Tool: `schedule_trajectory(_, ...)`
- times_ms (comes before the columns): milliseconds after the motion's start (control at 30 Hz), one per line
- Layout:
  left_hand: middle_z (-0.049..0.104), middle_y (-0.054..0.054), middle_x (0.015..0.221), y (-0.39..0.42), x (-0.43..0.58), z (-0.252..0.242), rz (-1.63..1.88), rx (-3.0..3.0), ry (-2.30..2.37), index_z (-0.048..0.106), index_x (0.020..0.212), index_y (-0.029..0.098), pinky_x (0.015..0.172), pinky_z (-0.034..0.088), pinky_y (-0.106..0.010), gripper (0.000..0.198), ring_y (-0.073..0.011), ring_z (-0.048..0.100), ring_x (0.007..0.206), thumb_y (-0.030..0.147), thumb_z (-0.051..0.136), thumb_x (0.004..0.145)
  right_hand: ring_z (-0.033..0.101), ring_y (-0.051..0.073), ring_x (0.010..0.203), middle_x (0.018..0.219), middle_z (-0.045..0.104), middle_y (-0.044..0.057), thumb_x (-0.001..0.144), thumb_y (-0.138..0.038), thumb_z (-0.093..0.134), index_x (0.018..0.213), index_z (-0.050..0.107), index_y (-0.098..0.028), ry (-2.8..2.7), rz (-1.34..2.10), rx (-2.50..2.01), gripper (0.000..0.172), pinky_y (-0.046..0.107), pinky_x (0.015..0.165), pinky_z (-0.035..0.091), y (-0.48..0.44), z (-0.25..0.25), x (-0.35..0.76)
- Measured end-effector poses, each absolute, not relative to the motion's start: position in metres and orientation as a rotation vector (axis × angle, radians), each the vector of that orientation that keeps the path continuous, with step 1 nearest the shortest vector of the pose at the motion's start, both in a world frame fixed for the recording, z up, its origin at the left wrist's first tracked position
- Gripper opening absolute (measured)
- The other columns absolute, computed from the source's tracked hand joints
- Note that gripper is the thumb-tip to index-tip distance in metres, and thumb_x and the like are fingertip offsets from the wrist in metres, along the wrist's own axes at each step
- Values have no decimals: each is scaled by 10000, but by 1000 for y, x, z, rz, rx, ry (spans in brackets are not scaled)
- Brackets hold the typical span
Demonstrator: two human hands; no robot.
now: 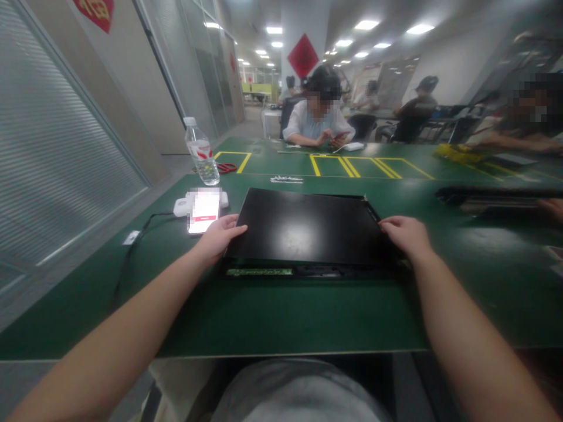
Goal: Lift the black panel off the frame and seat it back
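A flat black panel [303,228] lies on the green table [272,316] in front of me, with a strip of green circuit board showing along its near edge. My left hand [217,235] grips the panel's left edge, fingers curled over it. At the right edge my right hand [407,234] holds the panel the same way, fingertips on top of the black surface.
A lit phone [204,211] lies left of the panel on a white charger with a black cable. A water bottle [201,152] stands behind it, next to red scissors [226,168]. Another black panel [497,198] lies at right. People sit at the far tables.
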State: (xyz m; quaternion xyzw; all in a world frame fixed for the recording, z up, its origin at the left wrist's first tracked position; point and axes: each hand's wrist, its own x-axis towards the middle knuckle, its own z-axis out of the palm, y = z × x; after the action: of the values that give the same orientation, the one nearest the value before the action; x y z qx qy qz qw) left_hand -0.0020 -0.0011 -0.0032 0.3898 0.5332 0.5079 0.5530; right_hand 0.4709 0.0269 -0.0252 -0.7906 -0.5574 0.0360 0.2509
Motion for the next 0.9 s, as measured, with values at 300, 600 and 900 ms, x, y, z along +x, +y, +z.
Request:
schedule_trajectory(300,878,-139,1053,1,-5,-9,1202,952,1251,771,1068,131,710,683,-300,415,-299,854,978,42,887,680,748,292,899,925,830,89,822,-330,629,961,898,-258,-1510,107,-2188,312,370,791,566,25,-20,467)
schedule_trajectory(600,876,-143,1034,-1,-2,-5,1210,937,1268,770,1048,119,706,681,-281,361,-279,856,949,11,848,713,747,302,951,961,834,87,847,-319,613,981,897,-253,-1526,110,-2184,321,381,817,557,24,-20,466)
schedule_trajectory(900,877,-133,1040,-1,-2,-4,1200,952,1258,770,1036,130,699,684,-288,364,-287,857,957,22,859,700,752,304,939,952,832,91,847,-312,620,961,896,-257,-1516,118,-2182,304,379,826,566,23,-18,465)
